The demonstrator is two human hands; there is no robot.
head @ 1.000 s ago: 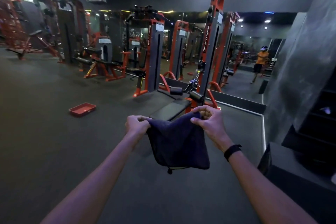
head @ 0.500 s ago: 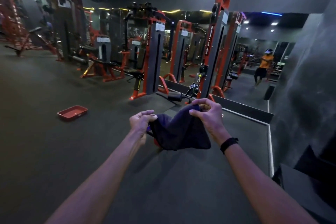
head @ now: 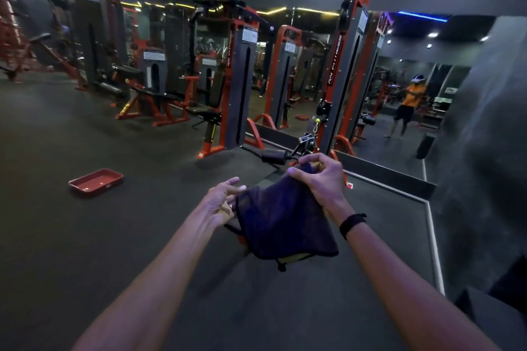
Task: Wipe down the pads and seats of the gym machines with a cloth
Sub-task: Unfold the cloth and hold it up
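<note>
Dark navy, the cloth (head: 285,222) hangs in mid-air above the floor (head: 85,236), in front of the person and between the two outstretched forearms. The right hand (head: 316,177) pinches a bunched top corner of it, fingers and thumb curled round the fabric, and a black band (head: 352,224) circles that wrist. The left hand (head: 221,202) lies just beside the cloth's left edge with its fingers spread and relaxed; whether the fingertips touch the fabric I cannot tell. A small tag or loop dangles from the cloth's lower edge. Just beyond the hands stands a tall red and grey cable machine (head: 348,74), with a black roller pad (head: 274,155) low at its foot. Further left runs a row of red-framed machines, among them one with a black seat (head: 206,114). A red tray (head: 96,180) lies on the floor well to the left. A wall mirror (head: 399,100) behind the cable machine reflects a person in an orange shirt (head: 410,102).
</note>
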